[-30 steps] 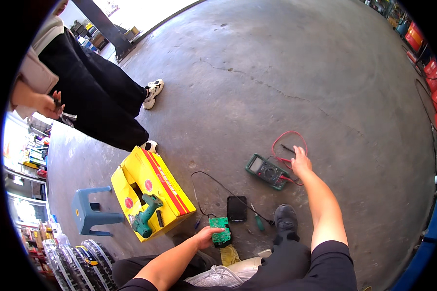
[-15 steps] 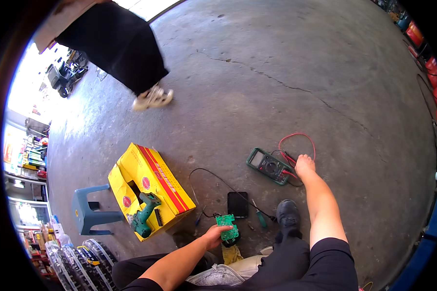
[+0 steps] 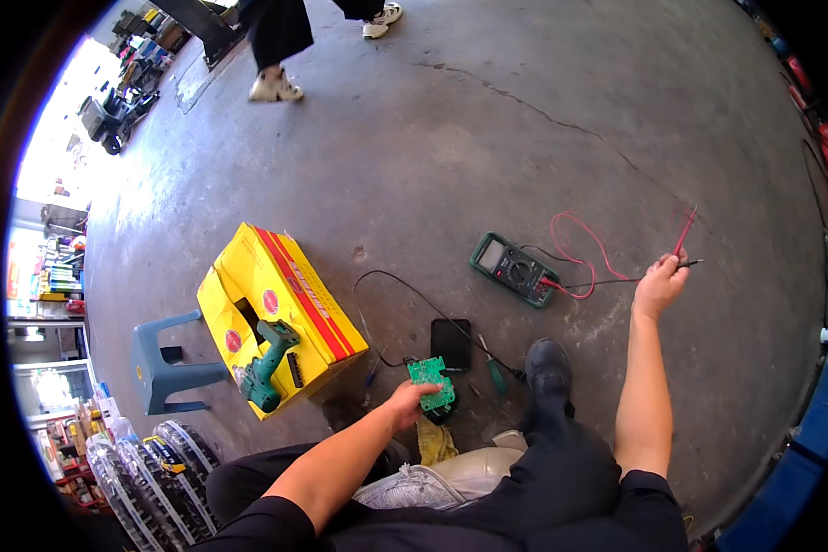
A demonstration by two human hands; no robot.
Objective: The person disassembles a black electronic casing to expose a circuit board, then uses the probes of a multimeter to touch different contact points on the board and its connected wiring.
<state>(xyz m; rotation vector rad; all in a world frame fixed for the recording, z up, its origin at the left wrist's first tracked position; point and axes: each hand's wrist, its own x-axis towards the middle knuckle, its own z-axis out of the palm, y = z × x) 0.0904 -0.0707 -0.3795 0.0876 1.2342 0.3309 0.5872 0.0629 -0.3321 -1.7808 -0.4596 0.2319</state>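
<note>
My left hand (image 3: 412,401) grips a green circuit board (image 3: 431,381) by its edge, low in front of my lap. My right hand (image 3: 661,287) is closed around two multimeter probes, held out to the right above the floor. The red probe (image 3: 685,230) points up and away, while the black probe (image 3: 690,264) sticks out to the right. Their leads run back to a green-cased multimeter (image 3: 513,269) lying on the concrete. Just beyond the board lies a black flat box (image 3: 451,344), with a green-handled screwdriver (image 3: 496,376) beside it. A black cable (image 3: 414,293) loops past both.
A yellow carton (image 3: 294,313) carries a green cordless drill body (image 3: 265,368). Left of it stands a blue plastic stool (image 3: 170,363), with tyres (image 3: 147,488) nearer me. Another person's legs (image 3: 279,37) are at the far left. Blue metal equipment (image 3: 814,432) lines the right edge.
My right hand has lifted from beside the multimeter and moved right, now with both probes in it. The other person has walked farther away. My left hand still holds the circuit board.
</note>
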